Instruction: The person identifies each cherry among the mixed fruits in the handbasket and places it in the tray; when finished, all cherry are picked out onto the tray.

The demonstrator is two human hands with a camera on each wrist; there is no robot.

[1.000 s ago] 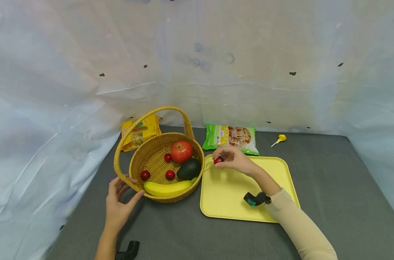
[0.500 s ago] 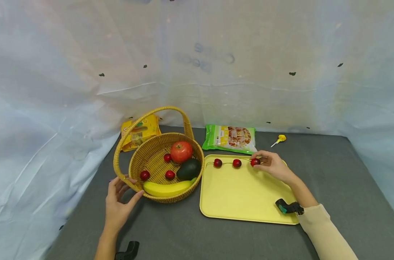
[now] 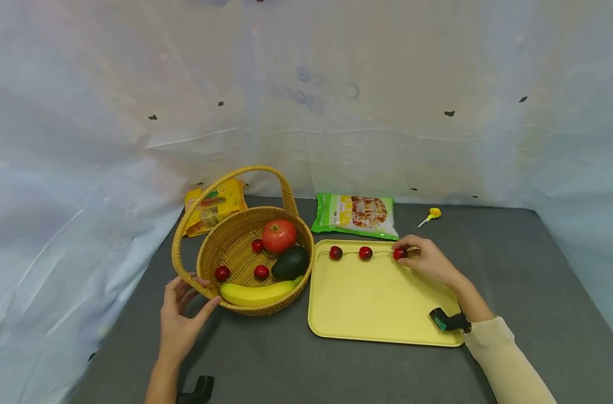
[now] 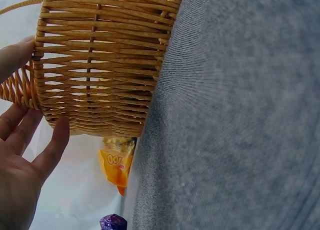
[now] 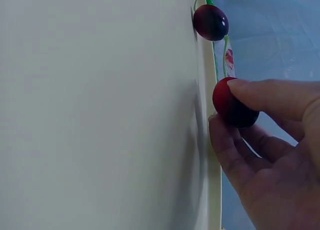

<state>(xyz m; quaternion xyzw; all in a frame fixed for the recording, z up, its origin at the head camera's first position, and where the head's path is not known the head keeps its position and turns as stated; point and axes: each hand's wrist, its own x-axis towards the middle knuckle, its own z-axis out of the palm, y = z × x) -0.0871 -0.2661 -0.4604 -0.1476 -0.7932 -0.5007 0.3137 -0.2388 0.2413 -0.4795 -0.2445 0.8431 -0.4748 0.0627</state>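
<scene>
Three red cherries joined by thin stems lie in a row along the back edge of a yellow tray (image 3: 377,303). My right hand (image 3: 406,252) pinches the rightmost cherry (image 3: 399,253) between thumb and fingers; the right wrist view shows that cherry (image 5: 231,105) at the tray's (image 5: 100,115) rim, with another cherry (image 5: 211,22) beyond it. The other two cherries (image 3: 365,252) (image 3: 335,252) lie free. My left hand (image 3: 205,292) rests against the wicker basket (image 3: 225,241) at its near left, fingers straight. In the left wrist view the hand (image 4: 46,83) touches the woven wall (image 4: 100,65).
The basket holds an apple (image 3: 278,235), an avocado (image 3: 291,262), a banana (image 3: 258,292) and three loose cherries (image 3: 261,272). A green snack bag (image 3: 356,213), a yellow bag (image 3: 213,205) and a yellow lollipop (image 3: 430,215) lie at the back. White sheeting walls the grey table.
My right hand has travelled from the tray's back left corner to the right along its back edge, and the cherries now lie strung out in a row. The left hand stayed at the basket.
</scene>
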